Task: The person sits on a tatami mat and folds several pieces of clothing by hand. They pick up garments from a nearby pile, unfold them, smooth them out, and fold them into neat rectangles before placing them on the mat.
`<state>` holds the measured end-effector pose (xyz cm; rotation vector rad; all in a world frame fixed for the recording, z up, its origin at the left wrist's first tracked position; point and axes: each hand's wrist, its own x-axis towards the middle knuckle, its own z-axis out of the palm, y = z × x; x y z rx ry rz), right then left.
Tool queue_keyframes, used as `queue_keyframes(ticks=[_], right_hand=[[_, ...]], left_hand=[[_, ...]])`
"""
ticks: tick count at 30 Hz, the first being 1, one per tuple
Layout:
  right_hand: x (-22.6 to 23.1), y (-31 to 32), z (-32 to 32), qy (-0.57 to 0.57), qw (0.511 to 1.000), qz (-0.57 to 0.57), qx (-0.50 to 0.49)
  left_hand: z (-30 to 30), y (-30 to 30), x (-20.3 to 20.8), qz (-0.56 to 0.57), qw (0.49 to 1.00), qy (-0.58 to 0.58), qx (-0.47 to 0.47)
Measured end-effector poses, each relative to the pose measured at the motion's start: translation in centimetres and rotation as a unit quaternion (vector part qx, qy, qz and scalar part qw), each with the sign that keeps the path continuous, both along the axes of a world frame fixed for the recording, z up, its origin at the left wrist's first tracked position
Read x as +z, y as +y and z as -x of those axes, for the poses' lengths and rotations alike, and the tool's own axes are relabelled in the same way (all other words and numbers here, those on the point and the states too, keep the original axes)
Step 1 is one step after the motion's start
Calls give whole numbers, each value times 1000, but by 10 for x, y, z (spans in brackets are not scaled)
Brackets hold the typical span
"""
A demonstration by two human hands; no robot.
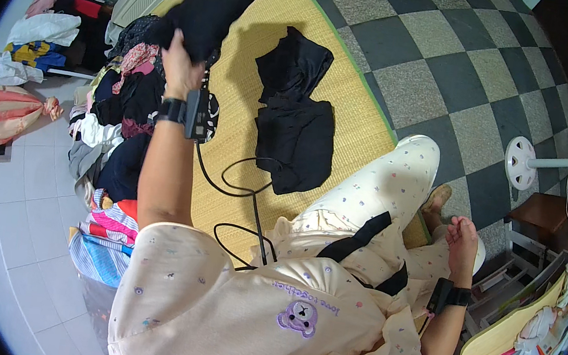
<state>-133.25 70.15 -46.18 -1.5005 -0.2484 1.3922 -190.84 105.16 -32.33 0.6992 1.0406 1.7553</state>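
Observation:
My left hand (182, 69) reaches out to the far left and is closed on a black garment (208, 15), which is lifted and stretches away toward the upper right. It is held over the edge of a long heap of mixed clothes (123, 97). Two dark garments lie on the straw mat: a crumpled black one (294, 65) farther off, and a flatter black one (295, 143) nearer to me. My right hand (461, 245) rests by my knee at the right, its fingers loosely curled and holding nothing.
A yellow straw mat (236, 101) borders a checkered tile floor (441, 55). Black cables (252, 202) run from my left wrist across the mat. A white pedestal fan (520, 162) lies at the right, near a shelf (528, 328). More clothes (43, 27) are stacked at the far left.

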Motion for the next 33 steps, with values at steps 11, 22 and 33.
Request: queue_keyframes(ticks=[11, 22, 33], right_hand=[[5, 16, -1, -48, 998, 44, 21], [5, 3, -2, -72, 996, 48, 29], [0, 14, 11, -114, 989, 68, 69]], left_hand=[[31, -98, -142, 370, 876, 308, -40], [-99, -127, -113, -55, 633, 748, -194], [-63, -170, -159, 329, 789, 477, -205]])
